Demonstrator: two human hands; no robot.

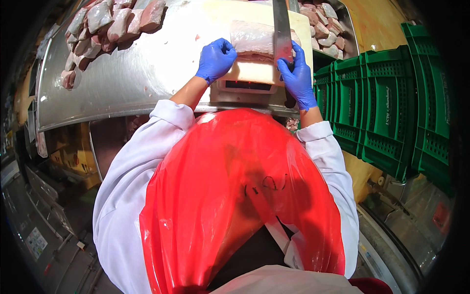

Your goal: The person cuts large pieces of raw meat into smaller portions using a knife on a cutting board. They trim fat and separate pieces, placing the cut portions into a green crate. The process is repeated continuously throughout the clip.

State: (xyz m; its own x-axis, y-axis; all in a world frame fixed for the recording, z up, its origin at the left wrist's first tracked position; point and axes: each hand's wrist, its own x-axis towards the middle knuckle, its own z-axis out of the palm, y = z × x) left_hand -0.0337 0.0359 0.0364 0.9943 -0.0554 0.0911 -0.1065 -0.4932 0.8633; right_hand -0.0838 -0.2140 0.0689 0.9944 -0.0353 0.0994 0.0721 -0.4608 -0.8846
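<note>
A pale slab of raw meat with a fatty top lies on a white cutting board. At its left end is my left hand in a blue glove, the fingers curled closed against the meat's edge. My right hand, also gloved in blue, is closed on a knife. Its wide blade points away from me and crosses over the right part of the slab. Most of the knife's handle is hidden by the hand, and the blade covers some of the meat.
Cut meat chunks are heaped at the far left of the steel table. A metal tray at the far right holds more pieces. Stacked green crates stand close to my right arm. A display panel sits below the board's near edge.
</note>
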